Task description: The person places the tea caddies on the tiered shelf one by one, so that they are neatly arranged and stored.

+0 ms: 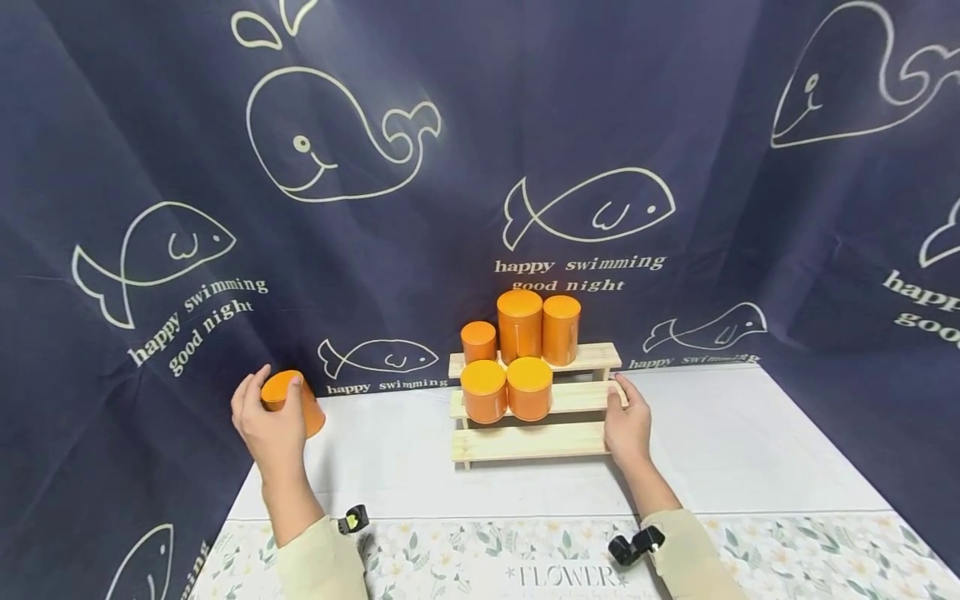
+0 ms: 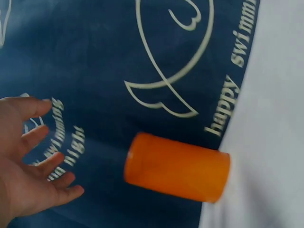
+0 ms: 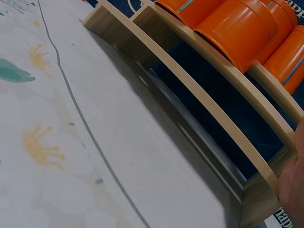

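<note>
At the far left, an orange canister (image 1: 309, 415) stands upright on the white table, near the dark curtain. My left hand (image 1: 272, 423) is beside its top, and the left wrist view shows the fingers (image 2: 47, 164) spread and apart from the canister (image 2: 178, 167). My right hand (image 1: 628, 423) grips the right end of a three-step wooden stand (image 1: 532, 442); most of that hand is outside the right wrist view. Two orange canisters (image 1: 529, 390) stand on the stand's middle step. Its top step bears a small canister (image 1: 478, 342) and two taller canisters (image 1: 520, 327).
A dark blue curtain (image 1: 480, 100) with white fish and whale drawings hangs behind and along both sides of the table (image 1: 405, 467). Floral cloth (image 1: 465, 550) runs along the front. A black wrist device (image 1: 352, 520) sits at the left sleeve, with another (image 1: 636, 545) at the right.
</note>
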A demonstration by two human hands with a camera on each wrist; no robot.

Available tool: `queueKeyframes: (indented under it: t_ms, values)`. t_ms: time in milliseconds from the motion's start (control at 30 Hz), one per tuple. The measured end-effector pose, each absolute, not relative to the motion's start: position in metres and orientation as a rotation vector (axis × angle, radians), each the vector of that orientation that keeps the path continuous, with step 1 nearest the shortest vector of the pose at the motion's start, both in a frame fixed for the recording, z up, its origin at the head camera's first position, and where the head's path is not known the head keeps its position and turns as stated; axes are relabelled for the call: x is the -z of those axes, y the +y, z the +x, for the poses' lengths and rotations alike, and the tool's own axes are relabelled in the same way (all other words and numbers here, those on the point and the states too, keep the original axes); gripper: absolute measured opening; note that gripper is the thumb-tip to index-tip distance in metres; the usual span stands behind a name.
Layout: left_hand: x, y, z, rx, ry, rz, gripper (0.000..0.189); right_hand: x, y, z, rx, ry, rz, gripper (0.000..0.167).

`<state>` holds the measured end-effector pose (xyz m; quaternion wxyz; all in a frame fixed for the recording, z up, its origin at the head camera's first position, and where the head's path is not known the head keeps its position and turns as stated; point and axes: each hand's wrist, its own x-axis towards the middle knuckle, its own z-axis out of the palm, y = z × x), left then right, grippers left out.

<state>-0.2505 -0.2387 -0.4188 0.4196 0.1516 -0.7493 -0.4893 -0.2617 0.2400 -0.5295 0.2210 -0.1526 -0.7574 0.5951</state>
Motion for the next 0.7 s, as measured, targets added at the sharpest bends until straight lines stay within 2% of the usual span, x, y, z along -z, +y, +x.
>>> queueKeyframes:
  t_ms: [300,700]
  values:
    - [0.443,-0.260,-0.264,1.297,-2.034,0.487,0.067,0.526,0.241,-0.264,-1.631,-2.111,-0.428,0.048]
    - [0.468,-0.267,-0.274,1.329,-2.233,0.570,0.073,0.528,0.240,-0.261,-1.636,-2.111,-0.414,0.049]
